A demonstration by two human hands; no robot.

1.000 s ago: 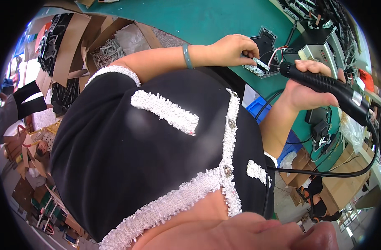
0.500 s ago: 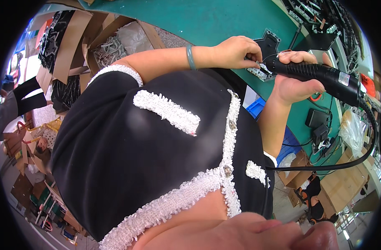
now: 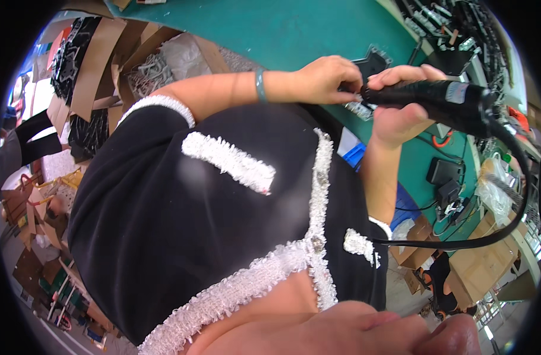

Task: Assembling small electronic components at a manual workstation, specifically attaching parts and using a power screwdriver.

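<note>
My right hand (image 3: 395, 118) grips a black corded electric screwdriver (image 3: 427, 97), held nearly level with its front end pointing left. Close to that front end, my left hand (image 3: 332, 80) has its fingers bent in a pinch; whatever lies between them is hidden. A silver metal part (image 3: 359, 110) shows just below the left fingertips, partly covered by the hands. Behind the hands, a black flat part with an angular outline (image 3: 374, 61) lies on the green table (image 3: 241, 29). The screwdriver's tip cannot be made out.
The screwdriver's thick cable (image 3: 526, 195) loops down the right side and back toward my body. Black adapters (image 3: 443, 171) and a clear plastic bag (image 3: 496, 189) lie at the right. Many black and silver parts (image 3: 442, 23) fill the far right. Open cardboard boxes (image 3: 99, 65) stand left.
The screwdriver and my right hand have moved left, the tool's front end coming closer to my left fingers. My left hand has shifted slightly left and down.
</note>
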